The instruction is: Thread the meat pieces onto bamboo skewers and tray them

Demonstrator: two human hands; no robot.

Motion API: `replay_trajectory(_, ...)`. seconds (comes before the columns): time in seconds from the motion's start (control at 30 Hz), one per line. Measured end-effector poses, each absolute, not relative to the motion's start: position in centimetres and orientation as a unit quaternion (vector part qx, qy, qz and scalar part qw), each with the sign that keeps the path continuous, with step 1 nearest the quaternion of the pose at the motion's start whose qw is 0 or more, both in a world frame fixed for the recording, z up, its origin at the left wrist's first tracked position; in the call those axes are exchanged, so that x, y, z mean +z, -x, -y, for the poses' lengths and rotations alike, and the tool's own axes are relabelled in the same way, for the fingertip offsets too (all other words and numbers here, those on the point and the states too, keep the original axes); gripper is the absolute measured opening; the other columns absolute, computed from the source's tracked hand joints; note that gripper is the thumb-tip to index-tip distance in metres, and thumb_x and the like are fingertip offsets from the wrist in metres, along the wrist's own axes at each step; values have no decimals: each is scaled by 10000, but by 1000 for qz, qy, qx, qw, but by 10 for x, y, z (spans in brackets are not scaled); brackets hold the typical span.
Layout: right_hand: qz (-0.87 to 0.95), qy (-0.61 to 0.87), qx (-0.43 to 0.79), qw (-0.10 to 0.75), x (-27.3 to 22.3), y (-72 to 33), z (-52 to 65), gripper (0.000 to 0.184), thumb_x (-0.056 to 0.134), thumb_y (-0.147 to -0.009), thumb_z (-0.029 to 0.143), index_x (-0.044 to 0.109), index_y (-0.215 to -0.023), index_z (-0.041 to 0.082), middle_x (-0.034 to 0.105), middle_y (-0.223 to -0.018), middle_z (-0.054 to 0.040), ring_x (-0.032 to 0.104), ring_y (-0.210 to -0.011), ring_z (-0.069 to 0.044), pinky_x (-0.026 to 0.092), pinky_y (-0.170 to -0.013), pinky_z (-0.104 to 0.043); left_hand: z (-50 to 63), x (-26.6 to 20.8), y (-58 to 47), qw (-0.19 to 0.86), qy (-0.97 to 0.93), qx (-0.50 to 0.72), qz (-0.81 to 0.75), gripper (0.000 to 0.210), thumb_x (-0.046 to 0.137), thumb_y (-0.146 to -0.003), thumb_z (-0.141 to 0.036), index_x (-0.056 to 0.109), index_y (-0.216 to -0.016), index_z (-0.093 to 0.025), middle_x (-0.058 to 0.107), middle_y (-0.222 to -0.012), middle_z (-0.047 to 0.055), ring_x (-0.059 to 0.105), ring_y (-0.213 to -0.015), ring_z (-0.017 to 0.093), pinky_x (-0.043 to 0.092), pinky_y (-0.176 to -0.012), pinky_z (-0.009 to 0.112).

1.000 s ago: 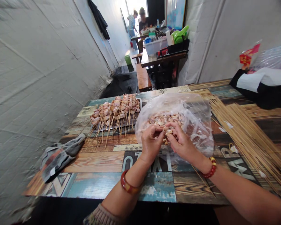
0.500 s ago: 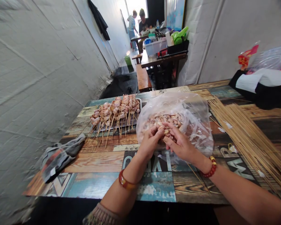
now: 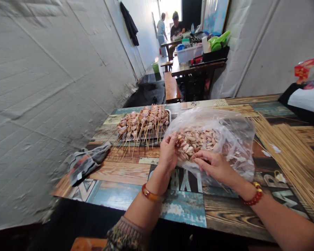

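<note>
Before me an open clear plastic bag point(image 3: 239, 139) holds a heap of pinkish, unpeeled garlic cloves point(image 3: 199, 137). My left hand point(image 3: 169, 150) is at the heap's left side, thumb and fingers pinched on a garlic clove that they mostly cover. My right hand point(image 3: 211, 164) is closed at the heap's near edge, around what looks like a thin bamboo skewer point(image 3: 224, 188); part of the stick shows below that hand. Between the hands, several cloves appear lined up along it, though its shaft there is hidden.
Left of the bag, a metal tray point(image 3: 170, 114) bears a pile of loaded skewers point(image 3: 143, 120), sticks toward me. Many bare bamboo skewers point(image 3: 290, 153) lie at right. A grey cloth point(image 3: 89, 162) is near the left edge. Two people point(image 3: 176, 28) are at the back.
My hands, together half a second ago, are now apart, the left at the heap's left side and the right lower down. More of the garlic heap shows. The view has turned left.
</note>
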State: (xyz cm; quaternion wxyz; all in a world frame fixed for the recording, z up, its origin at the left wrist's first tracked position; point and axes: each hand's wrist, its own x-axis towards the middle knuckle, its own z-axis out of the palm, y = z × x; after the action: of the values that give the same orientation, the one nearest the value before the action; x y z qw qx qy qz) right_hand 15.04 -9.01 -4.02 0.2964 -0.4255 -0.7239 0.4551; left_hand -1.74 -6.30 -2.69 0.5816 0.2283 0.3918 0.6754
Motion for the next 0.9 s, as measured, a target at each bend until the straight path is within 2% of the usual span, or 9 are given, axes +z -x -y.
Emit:
replay_trajectory(0.1,752,417,408,307,-41,-151,91,262,494,-913,329,671,-802,170,557,-533,21,518,-498,-113,394,-515,-234,63,-26,20,596,-222,674,-375,323,800,-675,-388,612,-775,-145,660,-718,9,589,-603,80,473,-582,188)
replay_trajectory(0.23,730,434,397,348,-46,-150,90,336,432,-951,375,645,-796,168,498,-497,40,479,-477,-107,376,-502,-229,69,-22,17,683,-216,614,-332,456,703,-734,-556,646,-978,-175,709,-900,73,668,-774,157,519,-678,257)
replay_trajectory(0.3,727,442,378,364,-46,-149,89,339,434,-950,379,637,-779,168,487,-485,44,470,-461,-106,377,-496,-229,75,-21,12,717,-243,565,-328,484,698,-735,-562,652,-1015,-169,715,-943,97,679,-834,190,521,-713,283)
replay_trajectory(0.5,754,440,300,386,-45,-145,90,323,448,-938,359,644,-759,176,565,-512,13,542,-479,-131,444,-534,-251,89,-25,-5,739,-293,518,-316,418,733,-726,-489,658,-948,-142,730,-897,108,673,-882,209,486,-823,309)
replay_trajectory(0.7,747,451,267,409,-71,-146,95,351,433,-935,435,672,-838,197,733,-775,-86,682,-654,-214,552,-624,-330,98,-27,-15,736,-289,527,-311,330,670,-766,-490,627,-861,-178,725,-850,92,671,-928,250,477,-883,387)
replay_trajectory(0.77,742,458,254,418,-80,-148,94,356,440,-927,457,687,-881,204,748,-850,-109,708,-747,-247,572,-677,-361,100,-28,-19,731,-313,528,-298,308,629,-789,-492,637,-840,-188,724,-821,80,668,-943,263,466,-907,406)
replay_trajectory(0.9,745,462,239,419,-83,-149,94,355,425,-933,441,682,-889,200,753,-851,-117,713,-753,-246,575,-671,-349,103,-30,-23,705,-353,540,-296,318,598,-807,-478,658,-819,-166,723,-813,99,657,-974,274,433,-965,416)
